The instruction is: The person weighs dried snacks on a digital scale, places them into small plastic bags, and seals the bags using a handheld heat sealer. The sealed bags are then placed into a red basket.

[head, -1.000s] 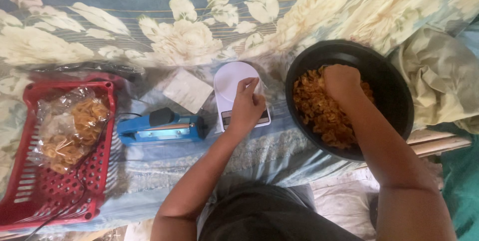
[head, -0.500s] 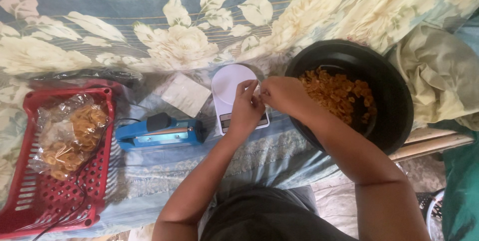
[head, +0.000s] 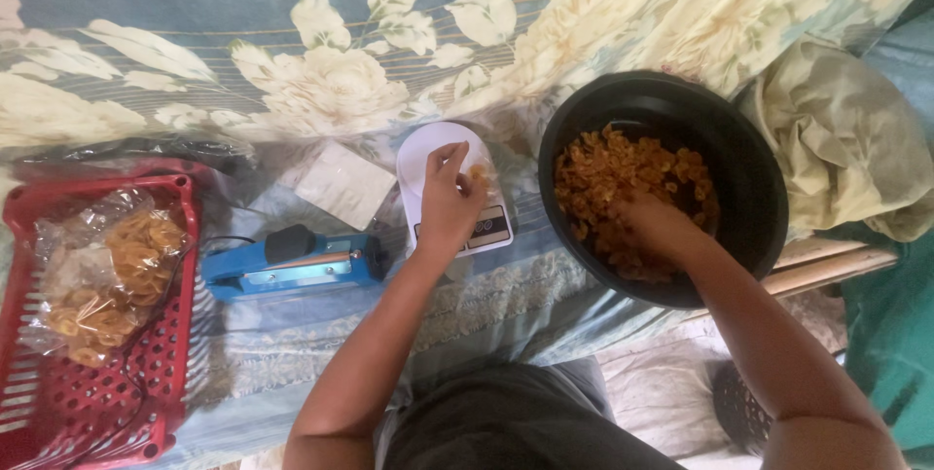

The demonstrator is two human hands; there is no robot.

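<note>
Right hand point(head: 654, 227) buried in chips point(head: 623, 178), fingers hidden, grip unclear; left hand point(head: 449, 199) pinches clear bag point(head: 479, 176) over scale point(head: 457, 188), leftward of bowl point(head: 749, 168).

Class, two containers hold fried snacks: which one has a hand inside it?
The round black bowl: the right hand reaches into its loose snacks. The red basket holds bagged ones, untouched.

Seen from a single head-worn camera, looking steeply down from close above at the flowered cloth point(head: 321, 90), from the red basket point(head: 58, 199) at left to the black bowl point(head: 749, 168) at right.
</note>
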